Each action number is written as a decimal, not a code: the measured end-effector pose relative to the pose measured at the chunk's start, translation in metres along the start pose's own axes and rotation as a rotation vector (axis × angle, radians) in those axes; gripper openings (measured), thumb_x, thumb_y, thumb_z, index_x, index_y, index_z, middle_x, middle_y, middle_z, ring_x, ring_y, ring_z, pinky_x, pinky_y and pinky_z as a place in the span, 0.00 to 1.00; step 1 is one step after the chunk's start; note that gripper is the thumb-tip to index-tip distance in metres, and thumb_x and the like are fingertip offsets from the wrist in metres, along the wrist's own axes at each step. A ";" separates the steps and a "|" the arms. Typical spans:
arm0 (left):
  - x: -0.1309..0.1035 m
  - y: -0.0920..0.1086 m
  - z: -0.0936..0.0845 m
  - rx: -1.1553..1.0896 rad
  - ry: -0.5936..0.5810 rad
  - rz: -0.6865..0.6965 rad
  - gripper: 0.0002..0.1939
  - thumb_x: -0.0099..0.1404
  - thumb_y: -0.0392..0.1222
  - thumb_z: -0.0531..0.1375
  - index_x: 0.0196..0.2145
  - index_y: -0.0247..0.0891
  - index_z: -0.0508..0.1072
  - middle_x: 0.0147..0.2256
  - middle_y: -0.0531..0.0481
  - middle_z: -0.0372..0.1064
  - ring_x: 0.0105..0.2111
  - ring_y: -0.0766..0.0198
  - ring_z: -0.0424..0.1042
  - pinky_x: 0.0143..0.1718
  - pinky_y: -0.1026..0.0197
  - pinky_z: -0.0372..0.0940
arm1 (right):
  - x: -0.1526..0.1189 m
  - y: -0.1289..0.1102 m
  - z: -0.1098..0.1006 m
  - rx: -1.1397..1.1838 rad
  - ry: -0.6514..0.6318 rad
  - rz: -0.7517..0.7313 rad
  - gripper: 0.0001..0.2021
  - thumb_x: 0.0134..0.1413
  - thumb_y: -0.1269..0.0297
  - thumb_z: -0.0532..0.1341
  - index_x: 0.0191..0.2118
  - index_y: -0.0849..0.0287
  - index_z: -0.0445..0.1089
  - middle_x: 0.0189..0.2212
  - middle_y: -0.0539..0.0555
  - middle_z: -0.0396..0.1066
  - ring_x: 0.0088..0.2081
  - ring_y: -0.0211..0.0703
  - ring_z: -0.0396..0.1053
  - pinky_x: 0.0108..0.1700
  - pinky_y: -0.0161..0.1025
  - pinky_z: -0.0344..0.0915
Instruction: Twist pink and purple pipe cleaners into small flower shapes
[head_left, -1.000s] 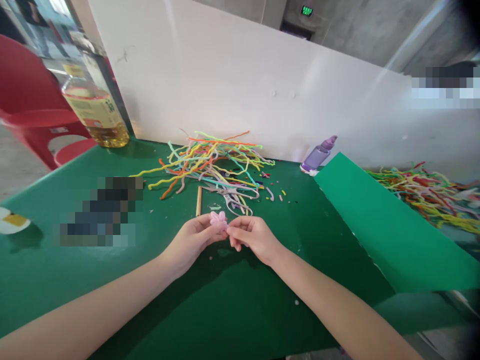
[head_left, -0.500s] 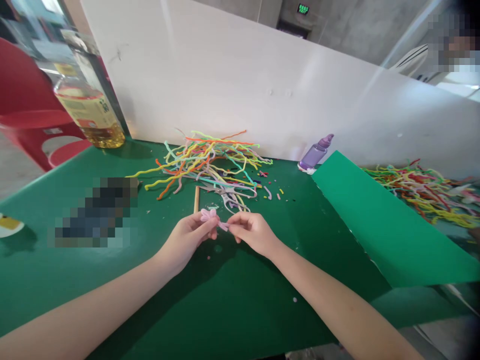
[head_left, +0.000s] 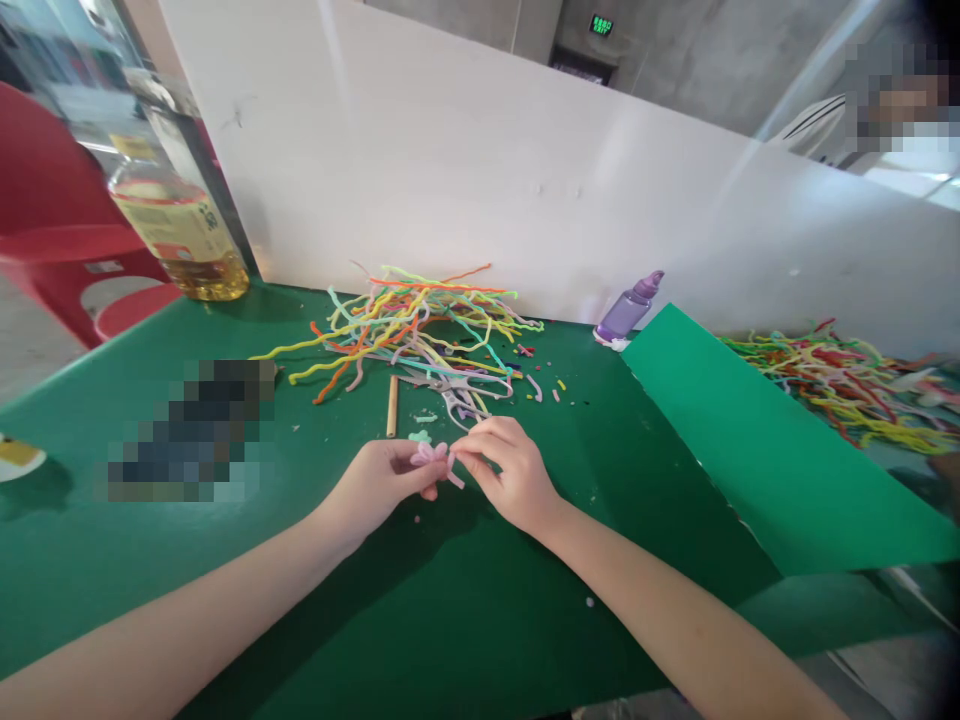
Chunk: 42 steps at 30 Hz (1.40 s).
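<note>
My left hand (head_left: 375,482) pinches a small pink flower (head_left: 430,454) bent from fuzzy pipe cleaner, its looped petals showing above the thumb. A short pink tail (head_left: 456,477) hangs down from its right side. My right hand (head_left: 516,472) has thumb and forefinger closed at that side of the flower, by the top of the tail. Just behind the fingers lie a small mint-green fuzzy piece (head_left: 421,437), a thin wooden stick (head_left: 392,407) and scissors with pale handles (head_left: 457,400).
A tangled pile of coloured pipe cleaners (head_left: 420,325) lies against the white partition (head_left: 450,150). Right of it are a purple glue bottle (head_left: 624,312), a green board (head_left: 750,440) and more pipe cleaners (head_left: 840,385). An oil bottle (head_left: 180,235) and a blurred dark object (head_left: 195,430) are at left.
The flower and my left hand have shifted slightly right and down. My right fingers have moved up from the tail's end, and the tail now hangs downward.
</note>
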<state>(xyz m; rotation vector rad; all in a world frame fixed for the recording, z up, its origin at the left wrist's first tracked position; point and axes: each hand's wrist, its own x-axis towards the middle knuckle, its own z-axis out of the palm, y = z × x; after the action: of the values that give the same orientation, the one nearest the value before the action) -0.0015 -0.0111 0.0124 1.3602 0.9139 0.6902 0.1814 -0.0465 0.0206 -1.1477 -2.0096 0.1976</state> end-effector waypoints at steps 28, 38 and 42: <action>-0.005 0.000 0.011 -0.289 0.113 0.003 0.11 0.56 0.46 0.63 0.35 0.38 0.73 0.33 0.52 0.75 0.37 0.62 0.74 0.44 0.60 0.68 | -0.001 -0.010 0.003 0.163 0.035 0.173 0.05 0.55 0.66 0.56 0.35 0.56 0.68 0.30 0.50 0.73 0.32 0.38 0.70 0.37 0.36 0.65; -0.002 -0.002 0.006 -0.304 0.139 -0.073 0.14 0.56 0.49 0.63 0.33 0.34 0.75 0.30 0.49 0.75 0.30 0.64 0.74 0.38 0.61 0.70 | -0.007 -0.004 0.008 -0.062 0.031 -0.152 0.04 0.56 0.70 0.56 0.36 0.58 0.67 0.28 0.51 0.73 0.29 0.38 0.68 0.36 0.37 0.63; -0.002 -0.001 0.006 -0.243 0.119 -0.038 0.14 0.57 0.49 0.62 0.35 0.35 0.74 0.31 0.49 0.74 0.31 0.62 0.74 0.37 0.61 0.69 | -0.007 -0.005 0.008 0.035 0.024 -0.044 0.04 0.56 0.69 0.56 0.37 0.57 0.67 0.30 0.51 0.73 0.31 0.38 0.70 0.36 0.36 0.65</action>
<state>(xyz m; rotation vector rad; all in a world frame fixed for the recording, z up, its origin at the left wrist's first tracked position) 0.0029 -0.0157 0.0112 1.0934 0.9159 0.8314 0.1744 -0.0527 0.0140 -1.0784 -2.0003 0.1953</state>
